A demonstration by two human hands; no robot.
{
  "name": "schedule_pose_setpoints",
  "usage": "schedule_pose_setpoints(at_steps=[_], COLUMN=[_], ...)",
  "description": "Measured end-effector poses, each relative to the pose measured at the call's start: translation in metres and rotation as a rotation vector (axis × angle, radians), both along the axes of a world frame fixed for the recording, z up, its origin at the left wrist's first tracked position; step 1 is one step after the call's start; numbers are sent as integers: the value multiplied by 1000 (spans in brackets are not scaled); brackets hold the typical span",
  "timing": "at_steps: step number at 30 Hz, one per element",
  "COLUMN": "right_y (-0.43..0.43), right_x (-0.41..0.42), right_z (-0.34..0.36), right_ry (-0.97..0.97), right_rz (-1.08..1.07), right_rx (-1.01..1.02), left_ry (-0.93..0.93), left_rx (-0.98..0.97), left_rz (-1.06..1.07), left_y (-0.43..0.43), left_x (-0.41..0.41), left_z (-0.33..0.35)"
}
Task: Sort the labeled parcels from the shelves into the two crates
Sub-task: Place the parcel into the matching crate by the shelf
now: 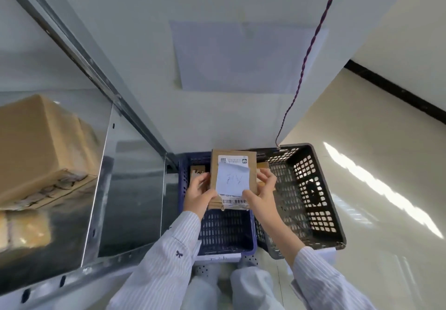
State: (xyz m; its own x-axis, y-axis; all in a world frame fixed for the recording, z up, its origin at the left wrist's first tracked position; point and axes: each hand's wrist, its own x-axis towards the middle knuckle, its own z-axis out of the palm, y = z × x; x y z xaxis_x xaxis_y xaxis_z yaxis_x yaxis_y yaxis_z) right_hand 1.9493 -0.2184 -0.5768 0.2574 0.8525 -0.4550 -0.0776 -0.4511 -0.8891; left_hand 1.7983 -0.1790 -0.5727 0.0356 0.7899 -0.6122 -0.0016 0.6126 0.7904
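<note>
Label-checking step: the brown parcel (235, 162) is being held up flat between both hands, face to the camera, hovering over the far, 12 o'clock end of the blue crate (226, 235) and not yet in either crate. The left grip (199, 195) is curling round the parcel's 9 o'clock edge, thumb on the front. The right grip (261, 195) is pinching the 3 o'clock edge, thumb pressing the lower corner of the white handwritten slip (233, 180). The slip's top is peeling away, and the marking is too blurred to read. The black crate (311, 213) is sitting at 3 o'clock of the blue one, touching or just beside it. One small parcel (197, 171) is lying in the blue crate and another (262, 165) is peeking out in the black, both partly hidden behind the held parcel. The metal shelf (125, 201) is standing at 9 o'clock, with cardboard boxes (43, 148) waiting on it. Judging from this, the next move calls for reading the slip, then lowering the parcel straight down into the blue crate or swinging it toward 3 o'clock into the black one and releasing both grips. More boxes remain, so the task is looking only partway done.
</note>
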Motion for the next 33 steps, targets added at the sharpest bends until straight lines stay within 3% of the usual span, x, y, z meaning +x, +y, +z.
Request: schedule_pose_setpoints(at_steps=[14,23,28,33], right_y=[41,47,49,57], right_x=[4,16,24,28], right_z=[-184,-292,-346,-387], right_ry=[-77,-89,-18,184], right_rz=[71,171,176,43], right_rx=[-172,-274,-331,-406], left_ry=[298,241,243,257], left_rx=[-103,-182,-232,-297], left_rz=[-86,-59,10,62], left_y=[28,20,13,33], left_x=[6,2,1,5], left_z=[-176,-278,-333,-384])
